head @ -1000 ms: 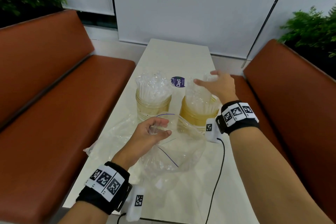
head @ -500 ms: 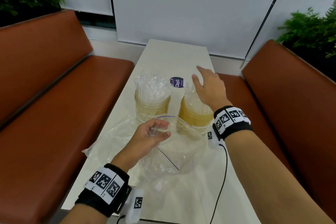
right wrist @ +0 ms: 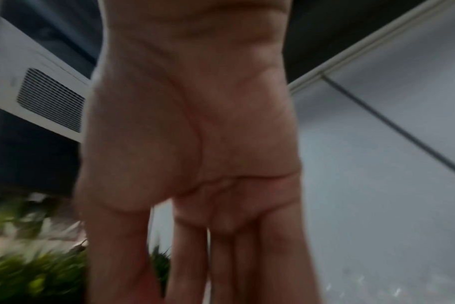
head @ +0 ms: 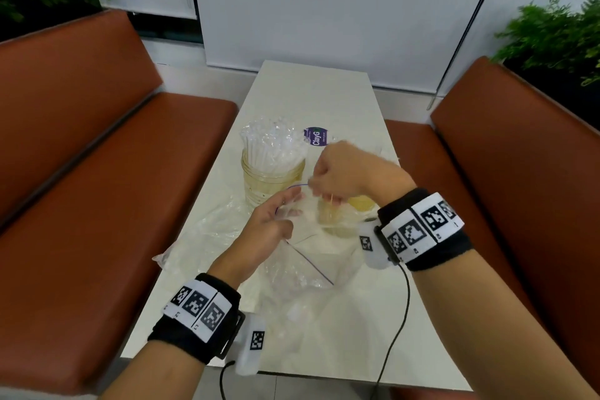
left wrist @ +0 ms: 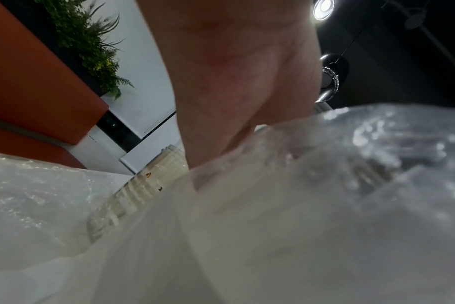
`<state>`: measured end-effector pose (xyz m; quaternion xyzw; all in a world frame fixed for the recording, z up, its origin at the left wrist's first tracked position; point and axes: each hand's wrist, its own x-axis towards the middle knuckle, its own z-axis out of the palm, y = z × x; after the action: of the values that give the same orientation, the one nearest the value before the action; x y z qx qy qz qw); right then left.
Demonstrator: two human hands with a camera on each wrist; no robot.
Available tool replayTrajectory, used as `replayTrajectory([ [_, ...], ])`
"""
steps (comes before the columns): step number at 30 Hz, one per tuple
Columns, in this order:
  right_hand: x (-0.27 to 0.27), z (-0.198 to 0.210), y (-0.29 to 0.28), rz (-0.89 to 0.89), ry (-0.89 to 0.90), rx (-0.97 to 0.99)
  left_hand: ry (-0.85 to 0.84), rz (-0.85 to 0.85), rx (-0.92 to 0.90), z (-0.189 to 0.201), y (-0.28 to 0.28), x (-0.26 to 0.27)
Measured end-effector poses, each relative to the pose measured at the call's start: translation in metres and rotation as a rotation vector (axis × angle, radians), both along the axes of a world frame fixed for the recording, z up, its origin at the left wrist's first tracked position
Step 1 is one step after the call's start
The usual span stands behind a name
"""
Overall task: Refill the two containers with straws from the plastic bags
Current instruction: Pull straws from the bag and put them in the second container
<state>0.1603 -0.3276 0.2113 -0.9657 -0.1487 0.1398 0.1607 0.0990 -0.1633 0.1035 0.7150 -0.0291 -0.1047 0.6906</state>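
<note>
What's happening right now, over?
Left hand holds plastic bag mouth open. Right hand at the bag's rim, grip unclear. Left jar full of straws; right jar mostly hidden behind right hand.

On the counter (head: 324, 94), between two benches (head: 97, 172), two jars stand side by side: the left jar (head: 272, 177) holds straws (head: 272, 146), and the right jar (head: 337, 214) sits behind the right hand (head: 350, 172). A sticker (head: 316, 136) lies behind them. Nearer the person, plastic bags (head: 302, 266) lie before the jars, the left hand (head: 269, 221) at one bag's mouth.
</note>
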Motion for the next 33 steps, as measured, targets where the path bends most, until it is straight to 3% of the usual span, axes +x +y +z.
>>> replayTrajectory([
  [1,-0.009,-0.006,0.008,0.054,0.147,-0.151,0.002,0.004,-0.022,0.001,0.0,0.0],
  [3,-0.024,-0.023,0.022,0.206,0.278,-0.393,-0.006,0.007,-0.05,0.003,0.0,0.0],
  [5,-0.034,-0.038,0.028,0.288,0.341,-0.455,-0.016,0.009,-0.069,0.004,0.002,0.0],
  [9,-0.044,-0.063,0.031,0.262,0.364,-0.601,-0.048,0.009,-0.05,0.003,0.005,-0.004],
  [15,-0.058,-0.081,0.02,0.157,0.278,-0.512,-0.074,0.012,-0.053,0.001,0.001,-0.007],
  [19,-0.063,-0.082,0.019,-0.001,0.427,-0.371,-0.063,0.0,-0.053,-0.001,0.0,-0.009],
  [23,-0.062,-0.088,0.021,-0.048,0.526,-0.325,-0.064,-0.05,-0.033,0.001,0.0,-0.012],
  [26,-0.063,-0.085,0.025,-0.045,0.582,-0.344,-0.101,-0.17,0.044,0.001,0.001,-0.017],
  [33,-0.061,-0.069,0.02,0.0,0.473,-0.37,-0.199,-0.352,0.283,-0.01,0.0,-0.02],
])
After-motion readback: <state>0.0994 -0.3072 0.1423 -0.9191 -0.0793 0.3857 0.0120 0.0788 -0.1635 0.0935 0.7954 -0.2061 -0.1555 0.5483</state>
